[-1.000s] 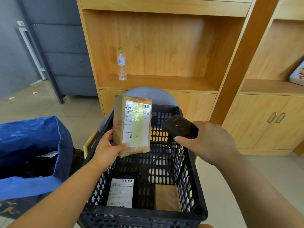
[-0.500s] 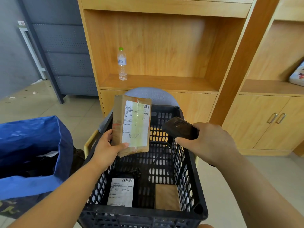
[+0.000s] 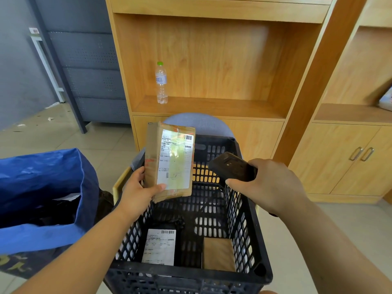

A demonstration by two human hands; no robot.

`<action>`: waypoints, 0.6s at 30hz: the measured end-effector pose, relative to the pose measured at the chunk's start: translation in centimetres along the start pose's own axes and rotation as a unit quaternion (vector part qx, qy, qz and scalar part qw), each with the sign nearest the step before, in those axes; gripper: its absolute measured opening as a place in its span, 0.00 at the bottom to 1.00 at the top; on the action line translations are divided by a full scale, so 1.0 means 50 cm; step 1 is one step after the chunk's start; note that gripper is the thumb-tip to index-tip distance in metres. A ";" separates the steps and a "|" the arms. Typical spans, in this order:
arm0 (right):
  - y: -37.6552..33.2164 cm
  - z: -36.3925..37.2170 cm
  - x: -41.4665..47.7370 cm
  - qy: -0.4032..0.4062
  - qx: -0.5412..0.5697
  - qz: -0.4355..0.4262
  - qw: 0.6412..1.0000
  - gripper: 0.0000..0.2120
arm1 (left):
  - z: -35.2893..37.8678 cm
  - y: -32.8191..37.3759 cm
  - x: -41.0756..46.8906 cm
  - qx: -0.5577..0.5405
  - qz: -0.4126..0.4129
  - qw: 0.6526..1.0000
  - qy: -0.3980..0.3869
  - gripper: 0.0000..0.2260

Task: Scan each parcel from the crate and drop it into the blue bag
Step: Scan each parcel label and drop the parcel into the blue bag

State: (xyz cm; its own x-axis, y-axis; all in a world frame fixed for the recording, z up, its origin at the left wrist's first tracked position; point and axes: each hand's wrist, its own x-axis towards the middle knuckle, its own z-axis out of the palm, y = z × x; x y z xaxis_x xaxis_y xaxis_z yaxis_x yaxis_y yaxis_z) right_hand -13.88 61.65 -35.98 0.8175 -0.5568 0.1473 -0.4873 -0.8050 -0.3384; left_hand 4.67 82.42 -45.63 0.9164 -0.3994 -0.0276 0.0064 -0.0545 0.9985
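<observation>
Left hand (image 3: pixel 137 192) grips a brown cardboard parcel (image 3: pixel 169 161) by its lower left corner, thumb on the front over the white shipping label (image 3: pixel 175 160), fingers curled behind; parcel upright, label facing the camera, held above the far left part of the black plastic crate (image 3: pixel 244 211). Pale greenish light patch on the label. Right hand (image 3: pixel 273 185) wraps around a black handheld scanner (image 3: pixel 232 167), its front end angled toward the parcel, held over the crate's right wall, apart from the parcel. Inside the crate on its floor: a black-wrapped parcel with a white label (image 3: pixel 159 247) near the front left, a small brown parcel (image 3: pixel 218 254) near the front right. Blue bag (image 3: pixel 53 177) stands open just left of the crate, dark contents inside. Behind the crate, a grey chair back (image 3: pixel 201 124) and a wooden shelf unit (image 3: pixel 212 60) with a water bottle (image 3: pixel 161 82) upright near the shelf's left end.
</observation>
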 end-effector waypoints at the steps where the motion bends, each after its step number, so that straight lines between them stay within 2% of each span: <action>1: -0.006 0.003 0.001 0.008 0.005 -0.007 1.000 0.22 | -0.008 0.000 0.000 0.003 0.002 1.000 0.003 0.27; 6: -0.066 0.031 0.006 0.036 0.056 -0.046 0.997 0.22 | -0.077 0.012 -0.006 -0.054 -0.016 0.997 0.049 0.21; 9: -0.125 0.059 0.013 0.039 0.082 -0.084 0.992 0.29 | -0.142 0.020 -0.015 -0.079 -0.019 0.991 0.104 0.25; 11: -0.172 0.080 0.021 0.032 0.083 -0.103 0.991 0.32 | -0.192 0.024 -0.024 -0.079 -0.018 0.986 0.145 0.22; 15: -0.265 0.127 0.041 0.014 0.071 -0.141 0.987 0.32 | -0.300 0.017 -0.038 -0.104 -0.042 0.970 0.215 0.20; 18: -0.334 0.159 0.058 -0.021 0.064 -0.160 0.985 0.26 | -0.382 0.001 -0.036 -0.085 -0.068 0.956 0.273 0.20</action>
State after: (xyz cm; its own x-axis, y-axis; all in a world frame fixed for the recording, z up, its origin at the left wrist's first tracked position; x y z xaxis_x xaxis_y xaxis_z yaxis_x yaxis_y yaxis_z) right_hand -0.95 75.09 -37.27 0.9359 -0.2687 0.2278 -0.1632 -0.9038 -0.3955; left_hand 10.69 100.61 -44.63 0.9746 0.1408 -0.1743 0.1617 0.0960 0.9822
